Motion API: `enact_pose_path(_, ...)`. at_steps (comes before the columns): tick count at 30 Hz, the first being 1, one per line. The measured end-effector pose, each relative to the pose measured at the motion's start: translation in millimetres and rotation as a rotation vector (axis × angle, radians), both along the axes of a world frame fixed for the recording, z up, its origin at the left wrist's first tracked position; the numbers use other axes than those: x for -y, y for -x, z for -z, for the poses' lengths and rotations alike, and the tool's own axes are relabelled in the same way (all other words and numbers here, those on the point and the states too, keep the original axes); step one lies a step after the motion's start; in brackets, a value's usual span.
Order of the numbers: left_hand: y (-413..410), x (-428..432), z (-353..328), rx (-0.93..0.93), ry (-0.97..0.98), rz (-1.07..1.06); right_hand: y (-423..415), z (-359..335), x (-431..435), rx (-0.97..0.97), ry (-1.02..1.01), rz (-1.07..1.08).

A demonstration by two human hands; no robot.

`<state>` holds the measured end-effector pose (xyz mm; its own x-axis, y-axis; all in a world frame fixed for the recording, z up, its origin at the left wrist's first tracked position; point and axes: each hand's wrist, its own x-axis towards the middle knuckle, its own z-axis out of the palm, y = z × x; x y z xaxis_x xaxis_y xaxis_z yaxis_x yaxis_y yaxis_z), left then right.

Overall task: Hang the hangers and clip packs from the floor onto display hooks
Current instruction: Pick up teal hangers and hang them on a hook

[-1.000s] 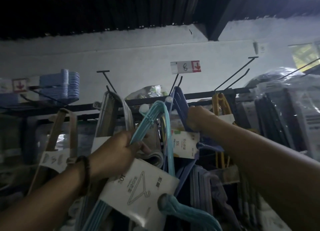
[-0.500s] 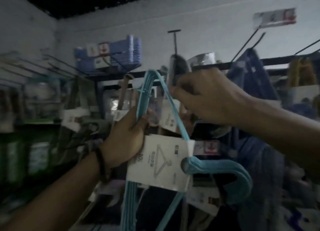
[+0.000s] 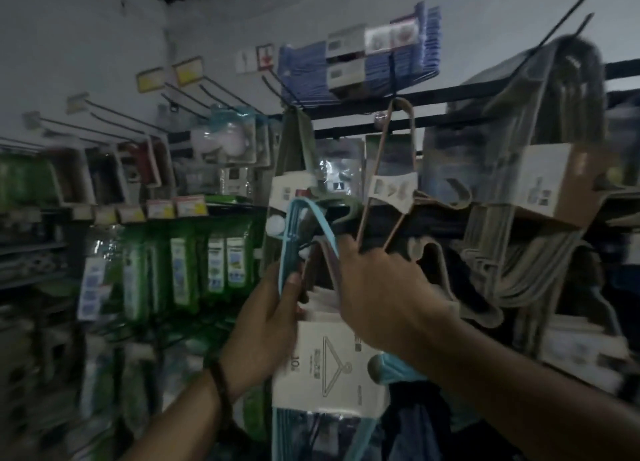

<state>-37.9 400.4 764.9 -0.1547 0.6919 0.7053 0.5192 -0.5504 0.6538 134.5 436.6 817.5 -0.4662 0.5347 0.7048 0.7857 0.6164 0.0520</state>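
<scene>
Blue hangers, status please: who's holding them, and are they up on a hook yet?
Left hand grips blue hanger pack. Right hand at its top. Not yet hooked. Tan hangers and grey packs crowd the rail.

The right hand (image 3: 377, 294) hides part of the blue hanger pack (image 3: 304, 225); its lower end leaves frame.

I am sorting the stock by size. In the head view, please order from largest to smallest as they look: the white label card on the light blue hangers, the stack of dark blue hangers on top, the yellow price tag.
1. Stack of dark blue hangers
2. White label card, close in size and nearer the camera, so the order is unsure
3. Yellow price tag, clearly smallest
</scene>
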Motion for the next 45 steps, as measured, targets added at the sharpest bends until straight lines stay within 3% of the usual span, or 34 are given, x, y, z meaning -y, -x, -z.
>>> enact_pose_path(10,103.3,-4.7,67.6,-0.119,0.169,-0.04,114.5,92.7,-23.2,-0.063,0.192,0.121)
enact_pose_path(18,113.5,-33.0,77.3,-0.555,0.141,-0.056,124.5,83.0,-63.1,0.028,0.093,0.35)
enact_pose_path(24,114.8,-77.1,66.3,-0.61,0.118,-0.021,125.1,72.8,-101.7,-0.036,0.14,0.402)
enact_pose_path(35,108.3,-147.4,77.7,-0.61,0.501,-0.051,135.1,87.0,-192.0,-0.105,0.351,0.34)
enact_pose_path(39,107.4,-155.0,72.4,-0.657,0.609,-0.116,124.0,81.8,-201.3,-0.245,0.589,0.168)
enact_pose_path(41,103.0,-145.9,62.9,-0.661,0.582,-0.157,117.4,84.2,-196.0,-0.285,0.53,0.11)
enact_pose_path(45,104.1,-103.9,67.7,-0.481,0.342,-0.284,107.1,117.3,-155.2,-0.336,0.171,0.028)
